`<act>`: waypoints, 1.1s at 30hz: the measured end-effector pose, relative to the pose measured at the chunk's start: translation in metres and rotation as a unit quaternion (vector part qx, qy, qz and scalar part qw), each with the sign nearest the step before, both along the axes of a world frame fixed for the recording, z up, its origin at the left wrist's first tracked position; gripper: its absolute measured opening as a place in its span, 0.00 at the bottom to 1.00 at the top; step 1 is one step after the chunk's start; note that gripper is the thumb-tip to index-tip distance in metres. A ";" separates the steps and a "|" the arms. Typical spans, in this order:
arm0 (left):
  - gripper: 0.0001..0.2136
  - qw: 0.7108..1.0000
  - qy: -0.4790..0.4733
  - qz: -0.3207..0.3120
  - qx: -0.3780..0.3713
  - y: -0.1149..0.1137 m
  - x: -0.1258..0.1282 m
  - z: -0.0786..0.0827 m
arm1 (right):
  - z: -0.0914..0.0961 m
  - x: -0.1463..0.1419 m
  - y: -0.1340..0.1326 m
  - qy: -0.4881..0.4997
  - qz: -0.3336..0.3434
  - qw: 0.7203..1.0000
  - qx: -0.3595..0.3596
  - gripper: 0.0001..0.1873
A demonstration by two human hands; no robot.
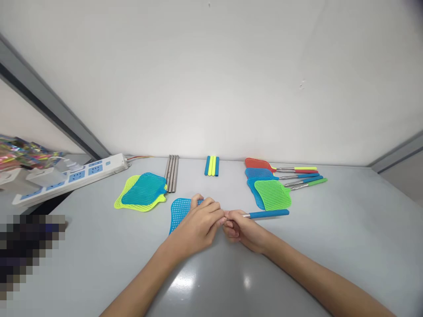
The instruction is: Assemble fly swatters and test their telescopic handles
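Observation:
My left hand (205,220) is closed on a blue perforated fly swatter head (180,213), its fingers covering the neck. A metal rod with a blue handle sleeve (269,214) lies in my right hand (241,229), which is closed around the rod's bare end. Both hands meet at the joint between head and rod, so the fingertips hide whether the two parts are joined. The blue handle points to the right, just below a green fly swatter (273,195).
Fly swatters in red (259,164), blue and green lie at right. Yellow (142,208) and blue (143,189) swatter heads overlap at left, beside several metal rods (172,174). Blue and yellow sleeves (212,166) lie at the back. A power strip (112,165) borders the left.

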State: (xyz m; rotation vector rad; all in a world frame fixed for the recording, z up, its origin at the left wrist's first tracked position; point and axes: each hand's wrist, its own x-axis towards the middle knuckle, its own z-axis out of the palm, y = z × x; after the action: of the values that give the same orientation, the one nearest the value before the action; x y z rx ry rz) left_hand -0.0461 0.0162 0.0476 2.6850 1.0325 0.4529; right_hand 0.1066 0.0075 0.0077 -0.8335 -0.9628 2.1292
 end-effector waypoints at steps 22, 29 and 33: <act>0.11 1.000 -0.012 0.005 -0.012 -0.002 -0.001 0.005 | -0.001 -0.003 0.001 -0.002 -0.019 1.000 0.016 0.15; 0.11 1.000 -0.026 0.002 -0.009 -0.001 -0.001 0.005 | -0.001 -0.001 0.002 -0.006 -0.012 0.999 0.035 0.15; 0.11 0.999 -0.032 0.001 -0.010 -0.001 -0.001 0.003 | -0.001 -0.002 0.001 -0.020 -0.017 0.999 0.040 0.16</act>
State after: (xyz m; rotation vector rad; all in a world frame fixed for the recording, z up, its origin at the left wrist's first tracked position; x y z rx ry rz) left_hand -0.0476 0.0150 0.0508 2.6349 1.0170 0.5224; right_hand 0.1051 0.0086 0.0065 -0.8504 -1.0397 2.0376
